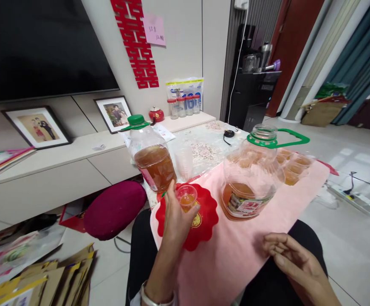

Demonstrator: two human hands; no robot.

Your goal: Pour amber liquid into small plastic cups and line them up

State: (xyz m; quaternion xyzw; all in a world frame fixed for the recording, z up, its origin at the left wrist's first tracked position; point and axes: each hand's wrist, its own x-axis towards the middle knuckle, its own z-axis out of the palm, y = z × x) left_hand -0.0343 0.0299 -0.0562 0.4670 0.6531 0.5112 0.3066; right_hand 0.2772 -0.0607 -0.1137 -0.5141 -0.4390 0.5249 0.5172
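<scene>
My left hand (178, 216) is closed round a small clear plastic cup (187, 196) with amber liquid in it, over a red scalloped tray (208, 212). Behind that hand stands a capped plastic jug (155, 163), more than half full of amber liquid. Right of the tray is an uncapped jug (251, 182) with a green handle ring and liquid low in its base. My right hand (295, 257) rests by the pink cloth's near right edge, fingers loosely curled and apart, holding nothing. Several filled cups (295, 165) stand beyond the open jug, partly hidden behind it.
A pink cloth (216, 263) covers the table before me. Empty stacked cups (184, 163) stand between the jugs. A maroon stool (116, 209) and folded cardboard (60, 276) are at left. On the floor at right lies a power strip (353, 199).
</scene>
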